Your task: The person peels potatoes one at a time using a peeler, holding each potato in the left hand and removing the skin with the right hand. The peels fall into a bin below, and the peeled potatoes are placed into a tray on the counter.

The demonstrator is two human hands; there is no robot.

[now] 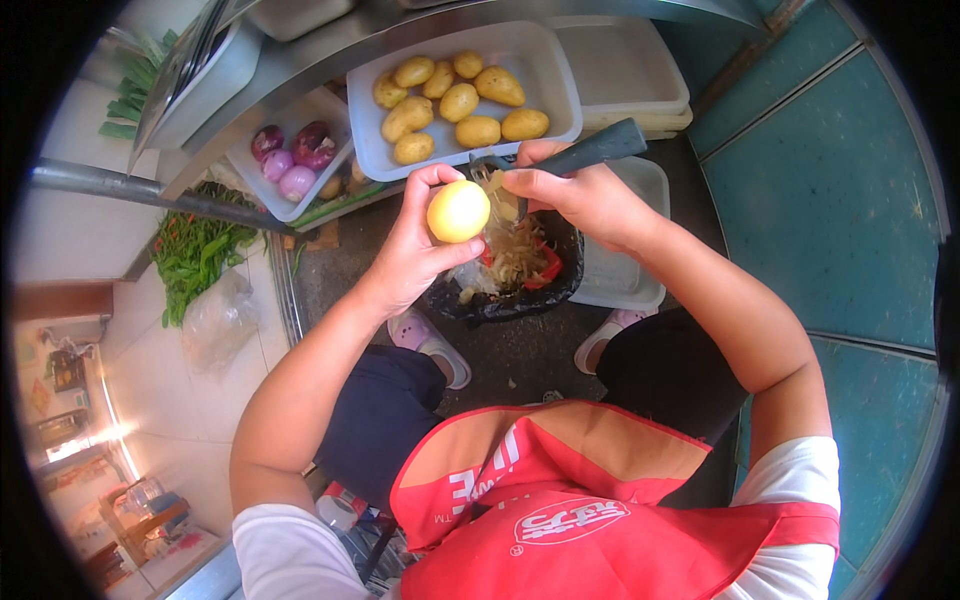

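Observation:
A pale yellow peeled potato (458, 211) sits in my left hand (409, 251), gripped between thumb and fingers. My right hand (592, 196) is closed around the dark handle of a vegetable peeler (592, 152), whose head is just right of the potato, apart from it. Bits of peel cling near the peeler's head. Below both hands stands a waste bin lined with a black bag (510, 306), holding potato peelings (517, 259), clear plastic and something red. Beyond my hands, a white plastic tub (465, 37) holds several unpeeled potatoes (459, 102).
Red onions (296, 157) lie in a smaller tub to the left, under a metal shelf edge (360, 64). Green peppers and leaves (199, 262) rest beside a plastic bag (221, 319). A translucent tub (626, 281) stands right of the bin. Teal panels (832, 202) bound the right side.

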